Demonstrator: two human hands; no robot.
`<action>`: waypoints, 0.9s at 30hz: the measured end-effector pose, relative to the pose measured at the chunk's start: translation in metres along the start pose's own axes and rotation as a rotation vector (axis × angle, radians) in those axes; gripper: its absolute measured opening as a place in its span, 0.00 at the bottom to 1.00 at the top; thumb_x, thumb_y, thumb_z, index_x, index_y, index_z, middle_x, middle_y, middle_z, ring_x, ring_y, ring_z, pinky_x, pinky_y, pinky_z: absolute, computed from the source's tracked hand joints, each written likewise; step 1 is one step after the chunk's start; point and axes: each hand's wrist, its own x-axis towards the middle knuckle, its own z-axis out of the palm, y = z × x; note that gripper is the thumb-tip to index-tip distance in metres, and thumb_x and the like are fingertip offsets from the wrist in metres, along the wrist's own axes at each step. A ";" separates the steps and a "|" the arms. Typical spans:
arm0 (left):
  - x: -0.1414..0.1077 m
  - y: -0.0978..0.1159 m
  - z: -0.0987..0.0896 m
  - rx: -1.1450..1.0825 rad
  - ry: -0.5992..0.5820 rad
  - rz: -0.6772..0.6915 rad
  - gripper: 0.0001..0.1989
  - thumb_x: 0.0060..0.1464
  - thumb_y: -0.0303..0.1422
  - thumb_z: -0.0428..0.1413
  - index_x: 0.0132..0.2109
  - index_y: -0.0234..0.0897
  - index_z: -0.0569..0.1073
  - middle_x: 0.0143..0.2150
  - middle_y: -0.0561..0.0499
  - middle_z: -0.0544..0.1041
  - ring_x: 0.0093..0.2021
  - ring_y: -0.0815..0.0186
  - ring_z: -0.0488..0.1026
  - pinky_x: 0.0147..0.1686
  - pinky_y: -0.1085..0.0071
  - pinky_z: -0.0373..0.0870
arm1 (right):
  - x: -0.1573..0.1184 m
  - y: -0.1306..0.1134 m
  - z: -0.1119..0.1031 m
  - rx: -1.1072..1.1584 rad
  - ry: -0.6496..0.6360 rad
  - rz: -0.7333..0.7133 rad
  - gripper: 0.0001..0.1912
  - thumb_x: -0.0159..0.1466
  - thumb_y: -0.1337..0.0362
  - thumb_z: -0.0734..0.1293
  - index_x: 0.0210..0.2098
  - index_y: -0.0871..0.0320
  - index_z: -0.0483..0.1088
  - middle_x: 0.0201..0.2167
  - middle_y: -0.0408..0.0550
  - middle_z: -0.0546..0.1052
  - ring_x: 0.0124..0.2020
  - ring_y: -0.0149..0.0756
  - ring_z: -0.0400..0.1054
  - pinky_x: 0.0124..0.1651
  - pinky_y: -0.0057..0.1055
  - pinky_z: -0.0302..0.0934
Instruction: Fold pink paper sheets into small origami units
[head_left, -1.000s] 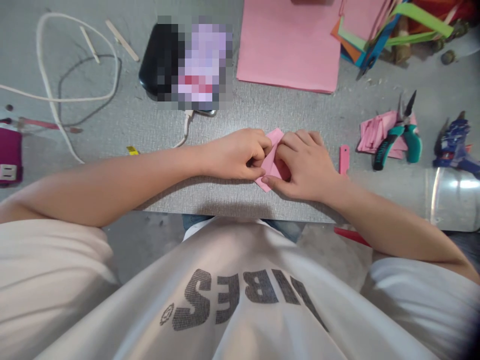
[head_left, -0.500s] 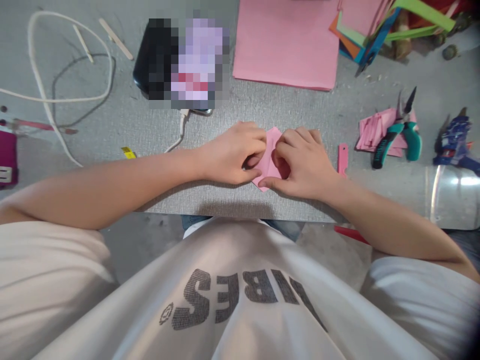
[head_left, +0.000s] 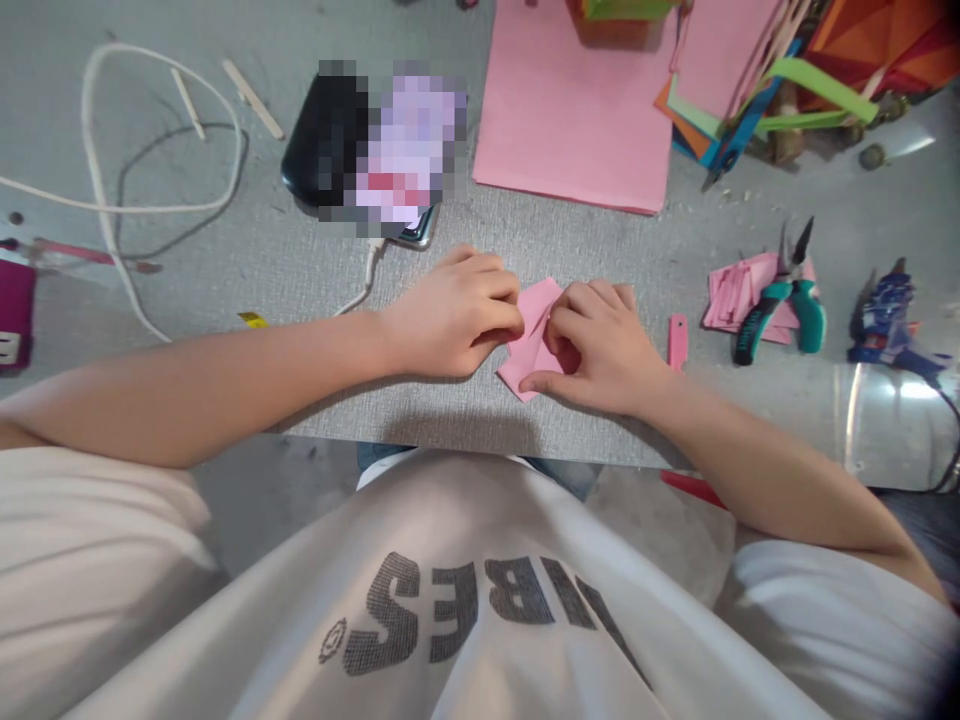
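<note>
A small folded piece of pink paper point(head_left: 534, 318) lies on the grey table near its front edge, between my two hands. My left hand point(head_left: 469, 312) has its fingers curled and pinched at the paper's left edge. On the right side, my right hand point(head_left: 600, 345) is curled over the paper, its thumb pressed on the lower part. Creases show across the middle of the paper, and its lower left corner sticks out. The palms hide the undersides of both hands' fingertips.
Large pink sheets point(head_left: 574, 120) lie ahead. Pliers point(head_left: 784, 300) rest on folded pink pieces point(head_left: 731, 295) at the right, near a blue tool point(head_left: 889, 315). A phone point(head_left: 409, 150), a black object point(head_left: 326, 145) and a white cable point(head_left: 94, 130) are at the left.
My left hand's fingers have shifted slightly left and its thumb has left the paper's lower part, uncovering more of the lower left corner. The view has shifted, so table items appear lower.
</note>
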 end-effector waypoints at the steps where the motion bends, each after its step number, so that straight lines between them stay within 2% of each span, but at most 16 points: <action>1: 0.000 -0.001 -0.001 0.009 0.000 0.006 0.11 0.69 0.29 0.59 0.43 0.43 0.88 0.42 0.45 0.85 0.46 0.53 0.79 0.52 0.51 0.70 | 0.000 0.001 -0.001 0.012 -0.003 -0.004 0.41 0.72 0.19 0.63 0.33 0.52 0.64 0.39 0.50 0.72 0.46 0.50 0.66 0.53 0.51 0.55; 5: 0.001 0.001 -0.005 0.083 -0.013 0.020 0.11 0.67 0.30 0.60 0.39 0.41 0.87 0.39 0.44 0.82 0.43 0.54 0.77 0.47 0.52 0.69 | 0.002 0.001 -0.001 0.045 0.008 0.012 0.37 0.76 0.25 0.62 0.32 0.52 0.63 0.38 0.49 0.71 0.44 0.48 0.65 0.52 0.50 0.54; 10: -0.001 0.013 -0.007 0.270 -0.009 0.088 0.12 0.67 0.31 0.60 0.34 0.38 0.83 0.35 0.43 0.79 0.40 0.54 0.75 0.43 0.53 0.67 | 0.004 -0.001 -0.001 0.050 0.013 0.024 0.34 0.75 0.30 0.69 0.32 0.51 0.62 0.38 0.48 0.72 0.44 0.48 0.66 0.51 0.49 0.53; 15: -0.005 0.017 -0.001 0.315 0.022 0.136 0.13 0.73 0.29 0.57 0.41 0.37 0.86 0.46 0.41 0.86 0.47 0.53 0.80 0.48 0.52 0.73 | 0.005 0.000 -0.001 0.073 0.018 0.037 0.31 0.73 0.33 0.74 0.33 0.51 0.64 0.38 0.48 0.72 0.45 0.49 0.66 0.52 0.49 0.53; 18: -0.008 0.020 0.000 0.287 0.034 0.152 0.12 0.72 0.28 0.57 0.40 0.38 0.85 0.41 0.44 0.86 0.44 0.56 0.81 0.50 0.54 0.77 | 0.005 0.001 0.000 0.076 0.025 0.037 0.30 0.73 0.36 0.75 0.33 0.51 0.64 0.38 0.47 0.72 0.45 0.48 0.65 0.52 0.48 0.53; 21: -0.015 0.033 0.000 0.303 0.086 0.224 0.14 0.72 0.28 0.56 0.38 0.40 0.84 0.39 0.47 0.86 0.39 0.59 0.80 0.47 0.57 0.80 | 0.005 0.001 0.000 0.103 0.031 0.044 0.28 0.72 0.40 0.78 0.32 0.52 0.65 0.38 0.47 0.73 0.45 0.48 0.66 0.53 0.48 0.54; 24: -0.022 0.057 0.004 0.391 0.041 0.369 0.13 0.74 0.28 0.57 0.41 0.39 0.86 0.41 0.44 0.87 0.40 0.58 0.82 0.45 0.59 0.82 | 0.006 0.001 -0.001 0.145 0.033 0.062 0.26 0.72 0.43 0.78 0.31 0.52 0.67 0.38 0.47 0.75 0.46 0.49 0.69 0.54 0.49 0.56; 27: -0.030 0.076 0.009 0.506 -0.004 0.362 0.12 0.74 0.28 0.60 0.41 0.34 0.86 0.42 0.38 0.87 0.38 0.56 0.82 0.44 0.58 0.82 | 0.007 0.001 -0.003 0.175 0.041 0.074 0.25 0.72 0.43 0.78 0.32 0.52 0.70 0.39 0.48 0.77 0.46 0.48 0.71 0.55 0.50 0.59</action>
